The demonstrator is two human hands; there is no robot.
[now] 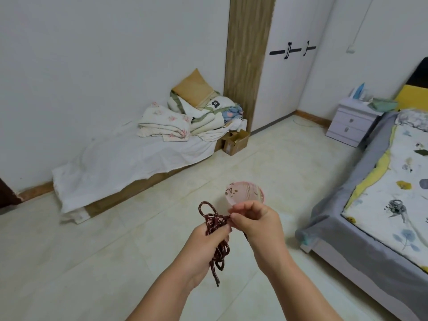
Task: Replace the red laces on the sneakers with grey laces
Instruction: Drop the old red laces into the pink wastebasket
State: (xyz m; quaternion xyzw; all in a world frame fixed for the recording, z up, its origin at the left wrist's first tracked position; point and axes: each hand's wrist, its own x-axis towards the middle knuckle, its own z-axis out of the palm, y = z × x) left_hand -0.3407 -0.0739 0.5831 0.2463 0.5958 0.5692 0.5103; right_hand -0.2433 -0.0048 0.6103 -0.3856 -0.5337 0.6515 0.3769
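A bundle of dark red laces (214, 222) with white flecks hangs in front of me, looped at the top and trailing down past my wrist. My left hand (206, 246) grips the bundle round its middle. My right hand (254, 224) pinches a strand at the top of the bundle with thumb and forefinger. No sneakers and no grey laces are in view.
A small pink basket (245, 192) stands on the tiled floor just beyond my hands. A low mattress (129, 158) with folded bedding lies along the left wall. A bed (379, 205) and a nightstand (350, 123) are on the right, a wardrobe (284, 66) behind.
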